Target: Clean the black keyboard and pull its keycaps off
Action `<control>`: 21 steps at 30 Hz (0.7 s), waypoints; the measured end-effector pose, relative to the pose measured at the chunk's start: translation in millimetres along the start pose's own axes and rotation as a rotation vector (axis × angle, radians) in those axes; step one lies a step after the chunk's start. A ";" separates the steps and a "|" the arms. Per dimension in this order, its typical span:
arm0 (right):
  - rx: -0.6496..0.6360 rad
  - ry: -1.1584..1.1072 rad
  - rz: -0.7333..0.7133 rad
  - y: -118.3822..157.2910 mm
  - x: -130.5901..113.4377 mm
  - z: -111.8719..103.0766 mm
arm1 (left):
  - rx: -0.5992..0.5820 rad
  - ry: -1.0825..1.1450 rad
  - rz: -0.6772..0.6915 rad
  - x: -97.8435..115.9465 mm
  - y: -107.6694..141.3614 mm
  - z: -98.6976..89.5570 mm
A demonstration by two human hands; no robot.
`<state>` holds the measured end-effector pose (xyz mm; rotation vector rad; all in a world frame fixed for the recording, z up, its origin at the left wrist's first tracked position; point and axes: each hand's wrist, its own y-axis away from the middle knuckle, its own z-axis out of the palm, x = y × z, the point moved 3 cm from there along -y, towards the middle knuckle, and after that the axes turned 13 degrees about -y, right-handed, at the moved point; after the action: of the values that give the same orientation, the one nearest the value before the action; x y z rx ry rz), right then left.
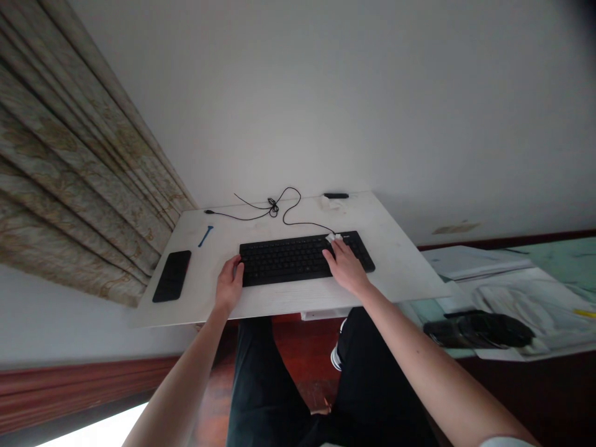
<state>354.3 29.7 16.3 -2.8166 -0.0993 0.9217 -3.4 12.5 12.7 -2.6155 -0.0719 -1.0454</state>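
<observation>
White desk (395, 264) is flanked by a patterned curtain (69, 161) at left. Black keyboard (279, 262) is touched near both ends by left hand (228, 284) and right hand (345, 267), both open, nothing seen held; small white object (334, 237) at far edge is unclear.

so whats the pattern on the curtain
The curtain is beige with a brownish floral pattern, clearest in the head view.

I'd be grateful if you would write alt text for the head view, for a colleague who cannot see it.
A person's left hand rests at the left edge of a black keyboard, and their right hand lies on its right side. The keyboard sits on a white desk, with a black phone to its left and a tangled black cable behind it.
</observation>
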 end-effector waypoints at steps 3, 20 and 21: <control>-0.014 -0.027 -0.013 0.5 -9.2 6.2 | 0.000 0.008 0.002 0.7 0.3 -0.5; -0.021 -0.258 -0.189 -3.4 -32.3 31.3 | 0.015 0.017 -0.013 -3.5 0.3 2.6; 0.000 -0.267 -0.191 -5.2 -33.9 33.1 | 0.013 0.019 -0.015 -3.2 0.3 2.4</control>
<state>307.3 35.7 10.7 -2.6104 -0.3959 1.2412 -4.2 13.2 8.8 -2.5970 -0.0933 -1.0705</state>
